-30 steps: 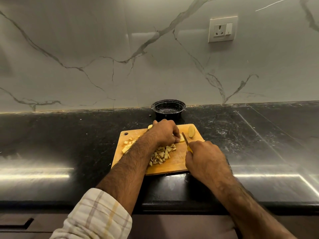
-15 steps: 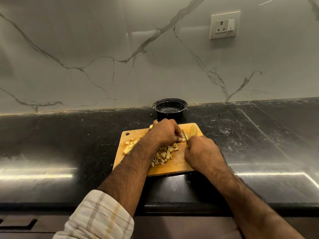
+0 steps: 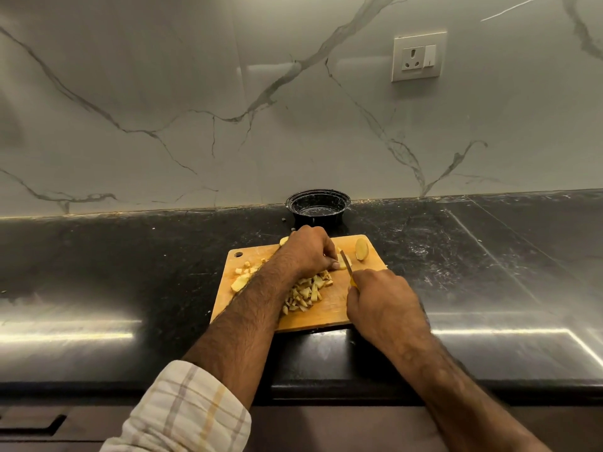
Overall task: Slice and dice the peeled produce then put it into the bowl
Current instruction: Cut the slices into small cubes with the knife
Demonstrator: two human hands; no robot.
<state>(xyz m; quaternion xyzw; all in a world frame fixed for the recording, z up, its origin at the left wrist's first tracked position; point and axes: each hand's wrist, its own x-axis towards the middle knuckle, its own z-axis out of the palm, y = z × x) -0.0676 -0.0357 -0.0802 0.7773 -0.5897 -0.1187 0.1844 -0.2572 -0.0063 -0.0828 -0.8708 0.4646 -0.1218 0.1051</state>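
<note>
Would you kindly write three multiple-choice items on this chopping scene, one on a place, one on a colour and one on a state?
1. Where is the bowl?
A. behind the cutting board, by the wall
B. left of the board
C. on the board

2. What colour is the bowl?
A. white
B. black
C. red

3. What does the right hand hold?
A. nothing
B. the bowl
C. a knife

Answers: 1 A, the bowl stands past the board's far edge; 2 B, it looks as dark as the counter; 3 C, the blade sticks out of its grip beside the left hand.
</note>
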